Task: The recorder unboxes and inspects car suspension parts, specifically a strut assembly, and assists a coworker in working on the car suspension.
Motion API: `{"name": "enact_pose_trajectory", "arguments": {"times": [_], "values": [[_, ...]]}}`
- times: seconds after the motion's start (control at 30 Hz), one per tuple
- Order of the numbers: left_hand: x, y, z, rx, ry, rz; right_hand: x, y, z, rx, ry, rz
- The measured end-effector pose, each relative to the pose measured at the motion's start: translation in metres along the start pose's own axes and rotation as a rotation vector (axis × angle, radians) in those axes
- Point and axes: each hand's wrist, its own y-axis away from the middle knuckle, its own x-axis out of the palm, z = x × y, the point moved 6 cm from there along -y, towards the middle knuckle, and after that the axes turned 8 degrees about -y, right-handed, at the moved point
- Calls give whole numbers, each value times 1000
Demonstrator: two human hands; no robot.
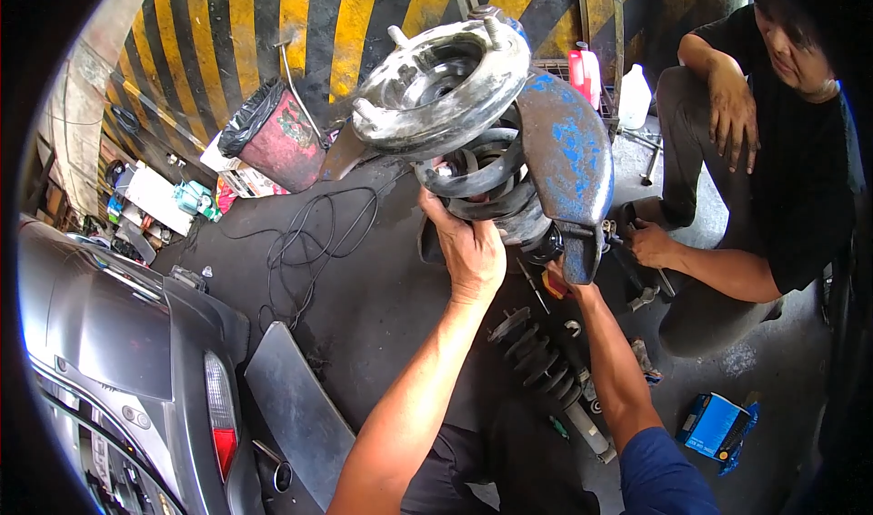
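A strut assembly with a dusty round top mount (441, 83) and a dark coil spring (482, 174) stands tilted in the middle of the view. Gripping the spring's lower coils from the near side, my left hand (471, 251) has its thumb up against them. A worn blue curved metal plate (568, 156), apparently part of a spring compressor, lies along the spring's right side. My right hand (575, 286) reaches to the assembly's lower end, behind the plate's tip; its fingers are hidden. On the floor below lies another strut with its spring (546, 360).
At right a crouching co-worker (764, 170) rests one hand on a knee; the other is near tools on the floor. A grey car (118, 333) stands at left beside a flat panel (296, 415). Around are a cable (305, 242), red bin (282, 147) and blue box (714, 424).
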Motion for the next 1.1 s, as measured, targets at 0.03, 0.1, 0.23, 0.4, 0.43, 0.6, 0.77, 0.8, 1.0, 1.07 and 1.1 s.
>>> {"name": "enact_pose_trajectory", "arguments": {"times": [0.03, 0.1, 0.23, 0.4, 0.43, 0.6, 0.77, 0.8, 1.0, 1.07, 1.1], "values": [[1, 0, 0, -4, 8, 2, -2, 0, 5, -62, 157, 8], [-2, -1, -1, 3, 7, 2, 1, 1, 9, -82, 191, 8], [-4, -2, -5, 36, -9, 3, 1, 2, 16, -172, 333, 8], [-4, -6, -2, 35, 55, 34, 1, 1, 24, -243, 501, 4], [-1, -8, 0, 58, 97, 26, -1, 0, 24, -242, 540, 0], [-13, -15, 7, -15, 221, 162, 13, 10, 71, -142, 496, 4], [-7, -17, 4, -39, 333, 212, 3, 17, 87, -278, 556, -83], [-11, -18, 6, -33, 284, 225, 6, 19, 90, -256, 536, -75], [-12, -21, 8, -56, 300, 301, 6, 18, 73, -164, 580, -55], [-18, -24, 4, -34, 335, 322, 14, 23, 78, -120, 540, -45], [-21, -25, 0, -4, 379, 341, 20, 26, 79, -83, 506, -43]]}}
